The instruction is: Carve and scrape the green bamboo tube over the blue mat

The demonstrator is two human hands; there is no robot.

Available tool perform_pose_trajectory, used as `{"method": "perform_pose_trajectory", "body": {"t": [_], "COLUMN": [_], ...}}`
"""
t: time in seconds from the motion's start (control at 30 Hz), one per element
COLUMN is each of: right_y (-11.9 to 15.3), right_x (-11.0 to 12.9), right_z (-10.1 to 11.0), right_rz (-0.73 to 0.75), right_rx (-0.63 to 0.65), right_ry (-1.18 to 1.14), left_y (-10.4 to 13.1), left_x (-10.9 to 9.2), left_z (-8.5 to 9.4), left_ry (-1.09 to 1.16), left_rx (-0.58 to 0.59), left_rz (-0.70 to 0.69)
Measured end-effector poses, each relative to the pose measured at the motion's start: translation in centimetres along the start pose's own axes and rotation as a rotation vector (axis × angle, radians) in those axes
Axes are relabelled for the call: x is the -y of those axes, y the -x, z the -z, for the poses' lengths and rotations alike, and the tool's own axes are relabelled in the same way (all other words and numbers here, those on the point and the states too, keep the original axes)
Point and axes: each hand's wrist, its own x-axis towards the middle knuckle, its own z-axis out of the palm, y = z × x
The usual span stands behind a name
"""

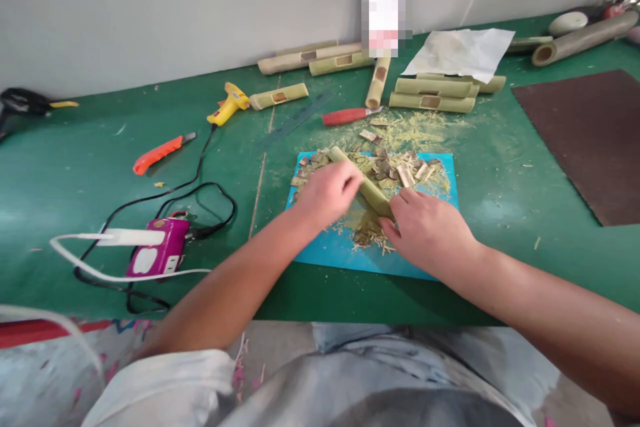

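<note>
One pale-green, hollow bamboo tube (373,192) sat at the centre of my clock, slanting from between ten and eleven to between four and five over a bright-blue rectangular sheet (330,250). From my distance I could not tell whether it touched the heap of brown and yellowish bamboo shavings (385,167) there. My right hand (430,223), at four o'clock, was closed around the tube's near end. My left hand (330,190), at nine, was curled nearly into a fist against the upper part; I could not make out whether it gripped the tube or something small.

Just before twelve lay a red-handled knife (345,117) with a short metal blade, on the green tabletop (500,267). At ten I had a yellow glue gun (233,105), at nine an orange plastic utility cutter (157,155) well beyond the left hand, and between eight and nine a magenta power block (170,248) with a white charger (133,237). At one o'clock, green bamboo tubes (433,87) lay beside a crumpled white paper sheet (457,53); a dark-brown rectangular mat (580,140) lay at three.
</note>
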Motion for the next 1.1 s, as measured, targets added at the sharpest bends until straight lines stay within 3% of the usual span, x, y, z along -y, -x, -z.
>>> {"method": "perform_pose_trajectory", "body": {"t": [0.07, 0.17, 0.37, 0.53, 0.87, 1.1], "right_y": [0.0, 0.0, 0.1, 0.1, 0.0, -0.1], "right_x": [0.0, -0.1, -0.2, -0.7, -1.1, -1.1], "right_z": [-0.1, -0.2, -0.4, -0.5, -0.7, -0.6], "right_rz": [0.004, 0.012, -0.010, -0.037, -0.055, -0.068], "right_rx": [-0.010, -0.026, -0.070, -0.108, -0.166, -0.132], "right_ry": [0.000, -0.011, -0.047, -0.054, -0.031, -0.047], "left_y": [0.0, 0.0, 0.0, 0.4, 0.4, 0.5], "left_x": [-0.1, 0.0, 1.1, 1.0, 1.0, 1.3], "left_z": [0.0, 0.0, 0.1, 0.3, 0.5, 0.4], "left_ry": [-0.011, 0.017, -0.069, -0.024, 0.095, 0.112], "left_rx": [-0.017, 0.088, -0.172, -0.184, -0.168, -0.193], "left_rz": [0.006, -0.064, 0.023, -0.028, 0.080, 0.083]}}
